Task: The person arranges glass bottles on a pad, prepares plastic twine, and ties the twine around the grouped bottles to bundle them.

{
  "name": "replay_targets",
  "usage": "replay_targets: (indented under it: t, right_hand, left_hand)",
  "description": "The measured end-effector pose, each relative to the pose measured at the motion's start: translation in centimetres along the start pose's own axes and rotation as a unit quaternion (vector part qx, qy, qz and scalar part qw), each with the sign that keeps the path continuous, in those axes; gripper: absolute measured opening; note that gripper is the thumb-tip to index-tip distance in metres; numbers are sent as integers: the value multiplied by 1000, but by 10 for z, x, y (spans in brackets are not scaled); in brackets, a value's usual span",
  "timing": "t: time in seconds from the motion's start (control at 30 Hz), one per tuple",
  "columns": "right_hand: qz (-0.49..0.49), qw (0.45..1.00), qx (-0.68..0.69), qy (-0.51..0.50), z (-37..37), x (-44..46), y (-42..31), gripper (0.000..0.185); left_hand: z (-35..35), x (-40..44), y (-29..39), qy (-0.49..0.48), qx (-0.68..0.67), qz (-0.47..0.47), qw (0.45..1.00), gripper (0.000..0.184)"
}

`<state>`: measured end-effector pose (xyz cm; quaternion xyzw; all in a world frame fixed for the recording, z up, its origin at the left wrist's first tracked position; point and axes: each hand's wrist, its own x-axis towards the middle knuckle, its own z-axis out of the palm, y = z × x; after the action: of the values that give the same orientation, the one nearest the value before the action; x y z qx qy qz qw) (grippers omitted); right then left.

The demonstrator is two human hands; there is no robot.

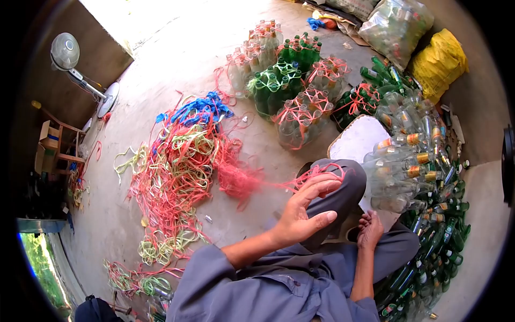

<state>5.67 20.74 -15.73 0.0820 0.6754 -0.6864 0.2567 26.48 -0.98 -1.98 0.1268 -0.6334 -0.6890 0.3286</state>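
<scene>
Holding the left hand (304,213) over pink string (298,181) on the knee (351,181), with fingers close together, thumb apart. Curling the right hand (370,231) — perhaps round something, can't tell. Could snag if pulled, because of loops tangled in the pile (179,166).

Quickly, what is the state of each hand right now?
Left hand: open, thumb apart; thin pink plastic strands beside its fingers.
Right hand: fingers curled closed; whether it holds anything cannot be told.

Standing fan (65,52) beside a brown wall (102,37).
</scene>
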Motion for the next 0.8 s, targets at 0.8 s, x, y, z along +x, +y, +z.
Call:
replay_targets:
  t: [0.8]
  right_hand:
    - [-29, 911, -68, -405, 135, -130, -60, 15]
  left_hand:
    - [1, -15, 14, -28, 46, 88, 995, 47]
